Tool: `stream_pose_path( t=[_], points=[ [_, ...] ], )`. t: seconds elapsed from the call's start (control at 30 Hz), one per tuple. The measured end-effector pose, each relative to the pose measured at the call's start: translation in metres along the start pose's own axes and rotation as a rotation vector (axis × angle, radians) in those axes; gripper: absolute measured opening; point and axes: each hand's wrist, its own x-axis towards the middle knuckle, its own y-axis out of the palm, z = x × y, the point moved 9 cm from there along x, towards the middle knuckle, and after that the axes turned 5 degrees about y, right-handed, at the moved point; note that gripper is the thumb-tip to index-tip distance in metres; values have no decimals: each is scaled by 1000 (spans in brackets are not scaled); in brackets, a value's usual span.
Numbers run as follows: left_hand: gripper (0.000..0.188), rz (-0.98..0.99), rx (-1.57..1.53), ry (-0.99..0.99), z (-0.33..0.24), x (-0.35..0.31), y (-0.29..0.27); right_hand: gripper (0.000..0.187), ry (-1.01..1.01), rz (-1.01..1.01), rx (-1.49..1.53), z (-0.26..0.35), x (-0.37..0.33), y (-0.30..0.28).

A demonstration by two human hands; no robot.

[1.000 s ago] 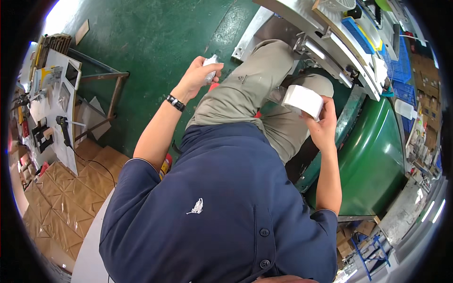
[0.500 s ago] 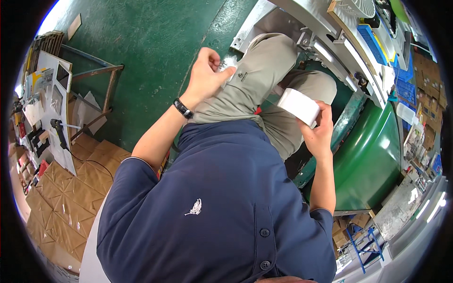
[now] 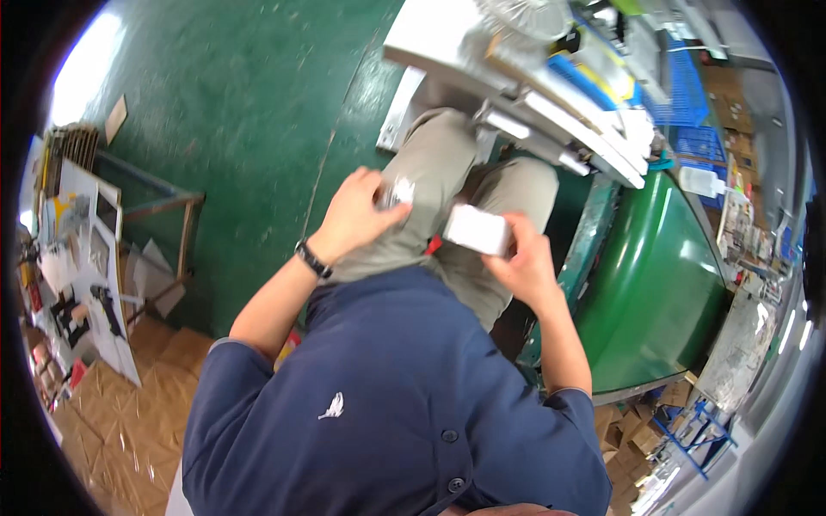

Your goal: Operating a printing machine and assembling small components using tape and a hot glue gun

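My right hand (image 3: 531, 262) grips a small white box-like piece (image 3: 476, 230) by its right end, over my right thigh. Fingers and thumb close on that end, and the face toward me looks plain white. Over my left thigh, my left hand (image 3: 354, 215) pinches a small, shiny, clear-looking bundle (image 3: 396, 194) between thumb and fingers. Motion blur hides what that bundle is. The two held things are apart, with a short gap between them above my lap.
Beyond my knees stands a white-topped workbench (image 3: 430, 30) with a white fan (image 3: 527, 15) and a blue tray (image 3: 581, 82). A large green rounded housing (image 3: 658, 292) is to my right. At left are a metal frame (image 3: 155, 181) and brown cardboard (image 3: 163, 404).
The view has shifted, bringing the bench top further in. My hands are closer together, and the white piece has come lower over my lap and turned flatter. Both hands keep their holds.
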Motion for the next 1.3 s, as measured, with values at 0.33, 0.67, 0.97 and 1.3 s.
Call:
stream_pose_path(
  t=[0.33, 0.67, 0.97, 1.3],
  points=[
    [49, -353, -89, 646, -244, 92, -130, 42, -92, -606, 843, 9, 33, -187],
    [41, -398, 251, 585, -290, 199, -112, 39, 99, -715, 1032, -56, 109, -237],
    [31, -459, 298, 568, -289, 203, -107, 28, 240, -724, 892, -76, 123, -236],
    [31, -436, 323, 537, -286, 204, -108, 34, 49, -783, 869, -109, 125, -248]
  ],
)
